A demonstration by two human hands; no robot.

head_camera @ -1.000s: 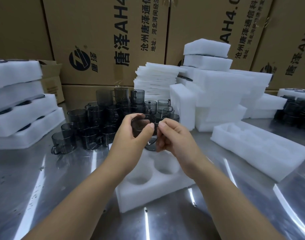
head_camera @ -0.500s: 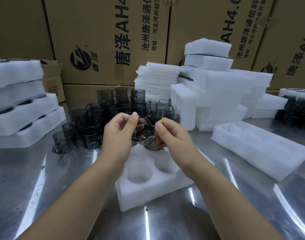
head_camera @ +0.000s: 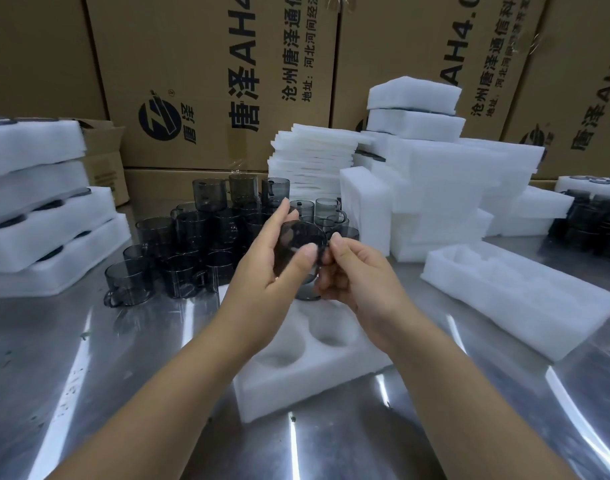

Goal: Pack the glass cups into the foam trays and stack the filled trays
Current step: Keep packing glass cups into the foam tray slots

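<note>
Cup now sideways, axis camera-ward, between left hand and right hand

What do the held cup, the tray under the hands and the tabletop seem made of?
Held cup: smoky tinted glass, glossy, see-through. Tray: white foam, matte, soft-looking moulded hollows. Tabletop: probably stainless steel, given its streaky bright reflections.

Only 2 bare forearms and 2 bare hands of the person are in view. The left hand and the right hand are slender, with long fingers and short, rounded nails, as the left thumbnail shows. The left forearm and the right forearm are smooth and uncovered, with narrow wrists.
</note>
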